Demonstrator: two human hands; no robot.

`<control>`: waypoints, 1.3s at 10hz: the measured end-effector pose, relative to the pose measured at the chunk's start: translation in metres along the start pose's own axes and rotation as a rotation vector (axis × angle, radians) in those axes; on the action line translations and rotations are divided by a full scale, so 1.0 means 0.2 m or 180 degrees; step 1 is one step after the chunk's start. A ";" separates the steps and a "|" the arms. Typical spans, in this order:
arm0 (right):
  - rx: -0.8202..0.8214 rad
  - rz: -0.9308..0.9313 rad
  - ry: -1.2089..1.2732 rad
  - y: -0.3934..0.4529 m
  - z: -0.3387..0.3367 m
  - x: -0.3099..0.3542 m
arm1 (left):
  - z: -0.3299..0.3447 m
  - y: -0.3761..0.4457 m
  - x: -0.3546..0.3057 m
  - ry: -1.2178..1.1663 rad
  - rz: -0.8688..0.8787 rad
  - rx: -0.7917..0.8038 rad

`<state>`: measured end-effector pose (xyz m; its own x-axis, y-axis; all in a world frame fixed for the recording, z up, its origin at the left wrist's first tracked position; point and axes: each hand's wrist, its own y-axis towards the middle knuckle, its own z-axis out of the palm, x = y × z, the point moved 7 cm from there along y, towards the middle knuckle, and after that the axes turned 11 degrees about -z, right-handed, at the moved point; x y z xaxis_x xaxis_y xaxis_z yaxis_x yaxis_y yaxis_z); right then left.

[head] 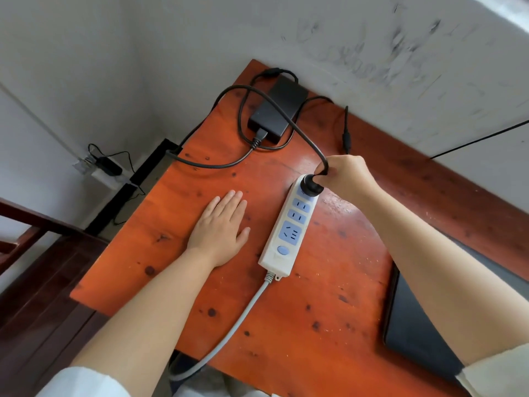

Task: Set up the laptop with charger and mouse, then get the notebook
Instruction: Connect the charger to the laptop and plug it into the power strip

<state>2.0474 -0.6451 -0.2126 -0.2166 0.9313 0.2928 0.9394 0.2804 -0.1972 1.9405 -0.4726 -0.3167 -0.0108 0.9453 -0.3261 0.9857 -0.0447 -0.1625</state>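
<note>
Dark laptop [412, 333] half-hidden under right forearm [429, 247]

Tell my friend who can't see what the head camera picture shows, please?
A person's right hand holds a black plug at the end socket of a white power strip on an orange wooden table. The left hand rests flat beside it; a black charger brick lies near the wall.

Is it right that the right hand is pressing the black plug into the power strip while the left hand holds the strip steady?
Not quite. In the head view the left hand lies flat on the table beside the power strip, not touching it. The right hand does grip the black plug at the strip's far end.
</note>
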 end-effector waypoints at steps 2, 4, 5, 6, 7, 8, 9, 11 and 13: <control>-0.0006 0.0098 -0.0072 -0.04 0.01 0.02 | 0.00 -0.01 -0.01 0.0023 -0.0001 0.0024; 0.0473 -0.0053 -0.0463 0.01 -0.02 0.09 | -0.02 -0.01 -0.01 0.0061 0.0017 0.0015; 0.0575 -0.0082 -0.0626 -0.02 0.02 0.11 | -0.01 -0.01 -0.01 0.0062 0.0009 0.0030; 0.0847 -0.0168 -0.0640 0.01 0.02 0.13 | -0.02 -0.01 -0.02 0.0064 0.0039 0.0016; 0.0865 -0.0146 -0.0566 0.05 0.02 0.12 | -0.03 0.00 -0.01 0.0006 0.0020 -0.0029; 0.0669 -0.0130 -0.0484 0.00 0.03 0.09 | -0.02 -0.01 -0.02 0.0044 0.0044 0.0023; 0.0696 -0.0109 -0.0498 0.03 0.03 0.08 | -0.04 -0.01 -0.03 0.0013 0.0031 -0.0021; 0.0414 0.0047 -0.0263 0.00 0.07 0.06 | -0.02 -0.01 -0.02 0.0050 0.0042 0.0040; 0.0331 0.0133 -0.0170 0.00 0.08 0.04 | -0.01 -0.01 -0.01 0.0070 0.0051 0.0026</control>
<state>2.0407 -0.6337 -0.2254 -0.1942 0.9530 0.2325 0.9159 0.2611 -0.3049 1.9390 -0.4744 -0.3146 0.0086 0.9513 -0.3081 0.9843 -0.0624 -0.1650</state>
